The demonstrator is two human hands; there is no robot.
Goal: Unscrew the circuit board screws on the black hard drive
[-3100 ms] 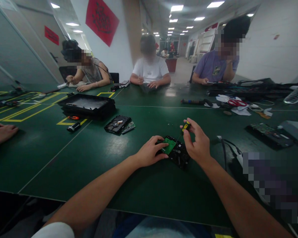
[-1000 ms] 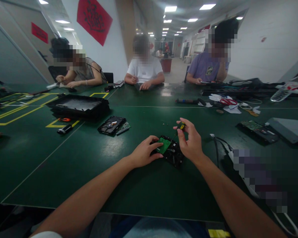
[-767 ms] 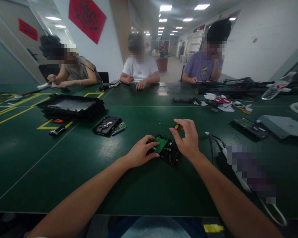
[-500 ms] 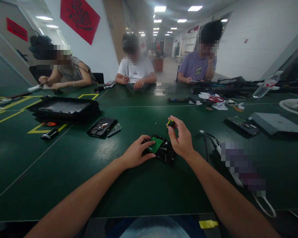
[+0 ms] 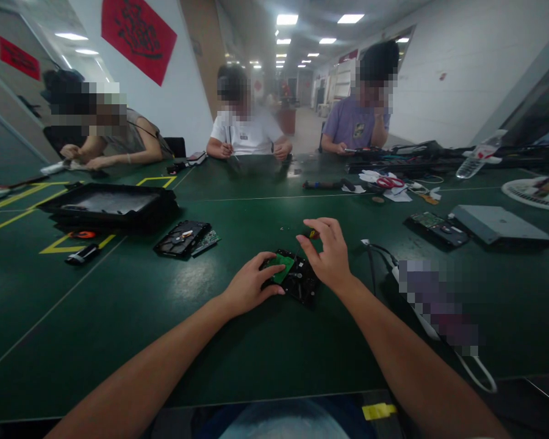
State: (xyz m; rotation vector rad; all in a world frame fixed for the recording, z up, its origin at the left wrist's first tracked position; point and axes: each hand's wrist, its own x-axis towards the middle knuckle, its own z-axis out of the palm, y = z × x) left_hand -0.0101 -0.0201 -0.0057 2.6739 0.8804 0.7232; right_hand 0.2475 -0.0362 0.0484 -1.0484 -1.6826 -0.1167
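Note:
A black hard drive [image 5: 301, 283] with a green circuit board [image 5: 281, 267] on top lies on the green table [image 5: 119, 305] in front of me. My left hand [image 5: 249, 286] grips the drive's left end, its fingers curled over the green board. My right hand [image 5: 327, 253] is pinched around the yellow-and-black handle of a small screwdriver [image 5: 312, 233], held upright over the drive. The screwdriver's shaft is mostly hidden by my fingers.
A second opened drive [image 5: 182, 238] and a black tray [image 5: 110, 204] lie to the left. A cable [image 5: 379, 253] and power strip run on my right. Further right sit a circuit board [image 5: 432, 222] and a grey box [image 5: 496, 224]. Three people sit across the table.
My view has swung to the right, so everything has shifted left in the picture. My right hand keeps turning the screwdriver handle in its fingertips; my left hand still holds the drive.

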